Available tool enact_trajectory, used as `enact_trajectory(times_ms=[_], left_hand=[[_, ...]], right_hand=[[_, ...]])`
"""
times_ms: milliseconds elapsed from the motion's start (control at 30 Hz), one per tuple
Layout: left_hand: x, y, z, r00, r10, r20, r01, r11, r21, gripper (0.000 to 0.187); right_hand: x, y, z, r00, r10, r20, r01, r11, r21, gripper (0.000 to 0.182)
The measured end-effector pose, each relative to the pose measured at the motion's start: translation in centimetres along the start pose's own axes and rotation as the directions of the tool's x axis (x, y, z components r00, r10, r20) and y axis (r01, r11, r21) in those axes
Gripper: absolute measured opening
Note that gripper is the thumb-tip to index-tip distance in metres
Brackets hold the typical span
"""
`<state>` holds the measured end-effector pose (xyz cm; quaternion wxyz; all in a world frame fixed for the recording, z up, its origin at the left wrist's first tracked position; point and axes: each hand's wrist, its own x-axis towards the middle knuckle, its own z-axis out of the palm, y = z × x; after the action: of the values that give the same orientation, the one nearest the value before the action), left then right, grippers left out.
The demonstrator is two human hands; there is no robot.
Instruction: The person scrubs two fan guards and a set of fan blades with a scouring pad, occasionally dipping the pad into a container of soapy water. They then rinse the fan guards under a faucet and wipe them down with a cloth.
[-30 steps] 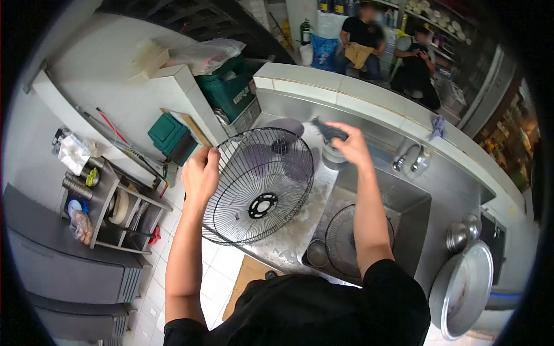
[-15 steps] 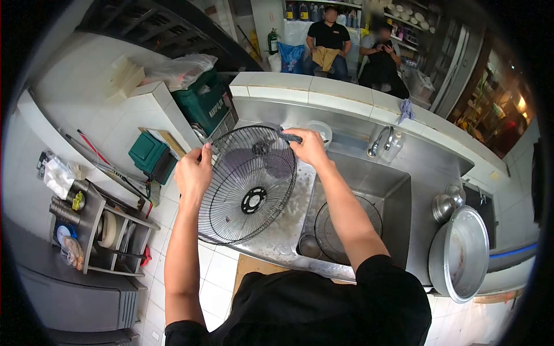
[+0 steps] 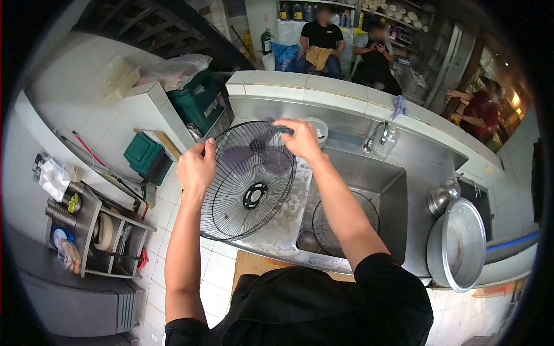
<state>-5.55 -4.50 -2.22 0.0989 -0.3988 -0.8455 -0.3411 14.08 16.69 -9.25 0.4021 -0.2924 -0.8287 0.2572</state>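
Over the bench (image 3: 284, 216), just left of the sink (image 3: 391, 199), we hold a black wire fan guard (image 3: 254, 196) at a tilt, our left hand (image 3: 196, 166) keeping its grip clamped on the guard's left rim. Our right hand (image 3: 300, 138) has its grip closed around a grey brush-like tool (image 3: 282, 128) at the upper rim, and a second guard (image 3: 343, 222) lies in the sink.

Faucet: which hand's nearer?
Right. The right hand is left of the faucet, by the top of the fan cover; the left hand is farther left, at its left edge.
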Motion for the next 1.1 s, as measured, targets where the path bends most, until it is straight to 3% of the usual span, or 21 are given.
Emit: enact_trajectory(times_ms=[100,167,367,567,633,767,867,967,1033,1100], left_hand=[[0.1,1.5,0.0,0.999,0.017,0.03,-0.018,1.0,0.016,0.051],[-0.1,1.7,0.4,0.998,0.038,0.054,-0.04,0.998,0.041,0.053],[-0.1,3.2,0.4,0.997,0.052,0.049,-0.055,0.997,0.049,0.053],[1.8,1.8,0.7,0.996,-0.017,0.084,0.012,0.999,0.051,0.05],[1.9,1.9,0.7,0.994,-0.037,0.107,0.03,0.997,0.068,0.05],[2.3,1.4,1.2,0.994,-0.057,0.092,0.053,0.997,0.052,0.051],[2.6,0.6,1.6,0.995,-0.089,0.054,0.085,0.994,0.061,0.051],[2.6,0.5,1.3,0.994,-0.107,0.027,0.106,0.993,0.042,0.049],[2.3,1.0,1.5,0.995,-0.096,0.02,0.095,0.994,0.06,0.049],[2.4,1.1,2.1,0.996,-0.083,0.015,0.082,0.994,0.073,0.049]], right_hand=[[0.2,-6.7,1.0,0.91,-0.394,-0.131,0.402,0.915,0.041,0.038],[-0.6,-9.6,2.0,0.874,-0.476,-0.103,0.477,0.879,-0.014,0.044],[-6.2,-6.7,4.4,0.831,-0.423,-0.36,0.405,0.905,-0.127,0.049],[-14.0,-2.5,10.9,0.871,-0.408,-0.274,0.382,0.913,-0.147,0.06],[-11.9,-4.8,10.0,0.84,-0.344,-0.419,0.337,0.937,-0.093,0.061],[-10.8,-4.3,10.3,0.872,-0.341,-0.351,0.314,0.94,-0.133,0.063],[-14.3,-1.8,12.7,0.906,-0.362,-0.219,0.295,0.911,-0.288,0.062],[-14.1,-2.2,11.0,0.892,-0.346,-0.292,0.292,0.933,-0.211,0.069],[-12.3,-5.2,9.5,0.919,-0.151,-0.363,0.152,0.988,-0.026,0.077],[-12.1,-6.8,11.5,0.942,-0.079,-0.325,0.087,0.996,0.01,0.07]])
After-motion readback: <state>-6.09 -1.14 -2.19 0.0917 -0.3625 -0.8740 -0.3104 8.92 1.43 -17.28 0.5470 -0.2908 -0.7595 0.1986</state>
